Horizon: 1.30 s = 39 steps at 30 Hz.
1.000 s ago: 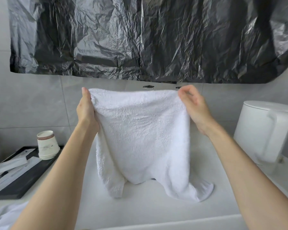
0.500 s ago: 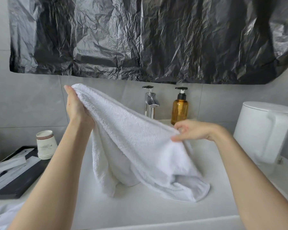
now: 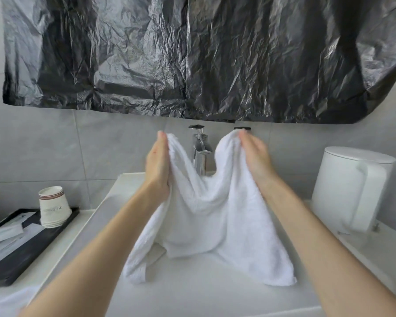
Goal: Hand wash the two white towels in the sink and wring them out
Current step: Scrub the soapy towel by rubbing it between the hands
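Observation:
A white towel (image 3: 206, 216) hangs over the white sink (image 3: 192, 291), its lower ends lying on the basin. My left hand (image 3: 158, 165) grips its upper left edge. My right hand (image 3: 254, 156) grips its upper right edge at about the same height. The towel sags between them in front of the chrome tap (image 3: 200, 149). A second white towel (image 3: 7, 303) lies on the counter at the bottom left, partly out of view.
A black tray (image 3: 21, 250) with wrapped items and stacked paper cups (image 3: 53, 207) sits on the left counter. A white kettle (image 3: 350, 188) stands on the right. The soap bottle's pump top (image 3: 242, 128) peeks over the towel. Black plastic sheeting (image 3: 192, 56) covers the wall above.
My right hand, which had dropped low with the towel edge, has risen again level with the left. The hands are closer together, and the towel now sags between them.

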Each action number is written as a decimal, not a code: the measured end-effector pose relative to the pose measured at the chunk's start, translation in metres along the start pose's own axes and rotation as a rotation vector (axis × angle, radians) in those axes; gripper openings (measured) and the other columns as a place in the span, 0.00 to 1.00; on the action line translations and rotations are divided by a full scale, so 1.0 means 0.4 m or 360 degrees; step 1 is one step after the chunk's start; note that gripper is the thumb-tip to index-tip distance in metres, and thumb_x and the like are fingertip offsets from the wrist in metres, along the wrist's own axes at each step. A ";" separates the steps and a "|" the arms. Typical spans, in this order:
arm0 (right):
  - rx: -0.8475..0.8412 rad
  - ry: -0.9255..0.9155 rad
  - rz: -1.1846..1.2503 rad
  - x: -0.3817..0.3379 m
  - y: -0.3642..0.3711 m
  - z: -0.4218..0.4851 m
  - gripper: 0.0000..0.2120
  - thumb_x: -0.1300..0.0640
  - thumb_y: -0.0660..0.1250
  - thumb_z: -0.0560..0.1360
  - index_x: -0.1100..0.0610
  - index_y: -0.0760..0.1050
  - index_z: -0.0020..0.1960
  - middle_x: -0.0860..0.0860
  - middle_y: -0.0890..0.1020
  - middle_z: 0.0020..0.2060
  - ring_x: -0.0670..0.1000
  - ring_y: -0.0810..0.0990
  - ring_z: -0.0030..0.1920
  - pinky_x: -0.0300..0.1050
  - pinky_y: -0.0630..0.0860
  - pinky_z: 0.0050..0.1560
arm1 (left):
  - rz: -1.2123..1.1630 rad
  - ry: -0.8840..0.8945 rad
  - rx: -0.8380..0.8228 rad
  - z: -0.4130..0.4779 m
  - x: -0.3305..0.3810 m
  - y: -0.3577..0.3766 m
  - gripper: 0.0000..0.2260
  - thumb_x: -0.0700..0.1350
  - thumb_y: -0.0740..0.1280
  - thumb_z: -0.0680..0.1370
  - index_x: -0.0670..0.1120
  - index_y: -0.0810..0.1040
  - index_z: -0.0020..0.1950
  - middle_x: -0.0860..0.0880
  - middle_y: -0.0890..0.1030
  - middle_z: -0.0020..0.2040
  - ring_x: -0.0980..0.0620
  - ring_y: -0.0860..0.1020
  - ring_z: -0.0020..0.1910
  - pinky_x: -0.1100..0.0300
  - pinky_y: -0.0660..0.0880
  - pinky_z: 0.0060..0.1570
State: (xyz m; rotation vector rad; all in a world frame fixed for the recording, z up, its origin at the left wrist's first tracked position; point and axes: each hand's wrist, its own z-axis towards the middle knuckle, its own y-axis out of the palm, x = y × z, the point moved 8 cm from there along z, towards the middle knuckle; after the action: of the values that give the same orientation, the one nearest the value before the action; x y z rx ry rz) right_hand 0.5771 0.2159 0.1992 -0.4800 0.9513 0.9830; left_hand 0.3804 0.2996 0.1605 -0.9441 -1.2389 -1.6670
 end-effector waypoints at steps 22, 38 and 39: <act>0.0308 -0.0145 -0.0644 0.042 0.111 -0.097 0.16 0.49 0.57 0.82 0.52 0.67 0.36 0.51 0.76 0.34 0.54 0.73 0.40 0.50 0.67 0.42 | 0.0141 -0.0092 -0.0125 -0.106 -0.094 0.102 0.21 0.53 0.54 0.84 0.45 0.80 0.42 0.47 0.82 0.37 0.51 0.80 0.38 0.59 0.76 0.38; 0.0136 -0.0488 -0.0824 0.018 0.120 -0.129 0.20 0.52 0.58 0.82 0.48 0.60 0.32 0.45 0.66 0.23 0.50 0.64 0.30 0.50 0.62 0.35 | 0.0108 -0.0179 -0.0350 -0.099 -0.106 0.118 0.21 0.53 0.56 0.84 0.48 0.78 0.36 0.52 0.79 0.28 0.54 0.78 0.29 0.66 0.72 0.27; 0.0158 -0.0416 -0.0858 0.025 0.114 -0.112 0.21 0.52 0.58 0.82 0.49 0.59 0.31 0.46 0.65 0.23 0.51 0.64 0.29 0.50 0.62 0.34 | 0.0096 -0.0244 -0.0401 -0.106 -0.116 0.122 0.22 0.54 0.55 0.84 0.47 0.80 0.39 0.50 0.80 0.30 0.53 0.79 0.30 0.66 0.73 0.27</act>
State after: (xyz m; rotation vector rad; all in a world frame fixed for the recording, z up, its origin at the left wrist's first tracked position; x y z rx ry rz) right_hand 0.5197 0.2113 0.1699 -0.4772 0.5845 0.4910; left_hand 0.4391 0.2588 0.1251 -1.2702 -1.1026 -1.7566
